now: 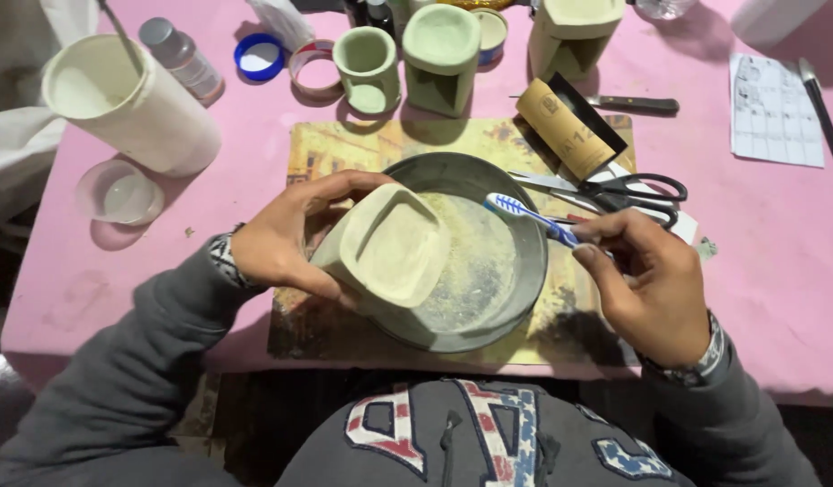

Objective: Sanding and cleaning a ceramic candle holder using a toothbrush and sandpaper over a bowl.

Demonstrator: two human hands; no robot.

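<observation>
Two hands work over a dusty metal pan [515, 271] on a pink table [777, 234] — the left hand [285, 239] wraps its fingers around a pale green clay pot [389, 248], tilted above the pan's left side. Pinched in the right hand [651, 280], a blue-and-white toothbrush [529, 216] points its bristles toward the pot — just apart from it.

four pale green clay pieces are counted: one [389, 248] over the metal pan [515, 271], three at the back [368, 68], [441, 56], [570, 32]. one toothbrush [533, 216] is seen, one pair of scissors [633, 194], one roll of sandpaper [565, 131], one white cylinder [132, 104], one small bottle [182, 59], one blue cap [258, 57], one clear cup [120, 194], one printed sheet [775, 113].
</observation>
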